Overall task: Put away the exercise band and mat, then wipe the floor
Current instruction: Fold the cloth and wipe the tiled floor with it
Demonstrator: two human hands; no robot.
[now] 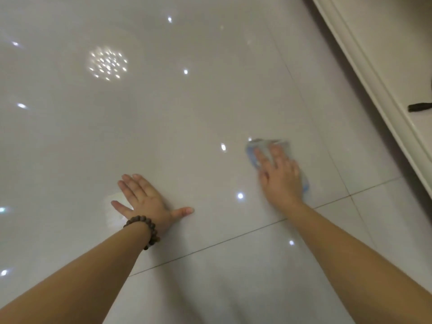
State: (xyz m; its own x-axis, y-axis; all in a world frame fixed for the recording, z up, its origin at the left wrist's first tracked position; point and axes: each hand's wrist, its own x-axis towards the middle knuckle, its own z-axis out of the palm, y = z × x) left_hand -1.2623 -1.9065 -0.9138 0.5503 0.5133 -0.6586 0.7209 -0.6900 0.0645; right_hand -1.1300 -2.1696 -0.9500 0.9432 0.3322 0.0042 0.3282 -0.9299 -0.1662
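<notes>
The glossy white tiled floor (pixel 187 127) fills the view. My right hand (pixel 279 178) presses flat on a light blue cloth (pixel 252 155) on the floor, right of centre; the hand and cloth are blurred. The cloth shows around my fingertips and along the hand's right edge. My left hand (pixel 145 199) lies flat on the tile with fingers spread, holding nothing, a brown bead bracelet (pixel 143 230) on its wrist. No exercise band or mat is in view.
A white moulded furniture edge (pixel 374 85) runs diagonally along the right side, with a dark object (pixel 419 106) on its surface. Tile joints (pixel 233 237) cross the floor in front of my hands. Ceiling lights reflect in the tiles.
</notes>
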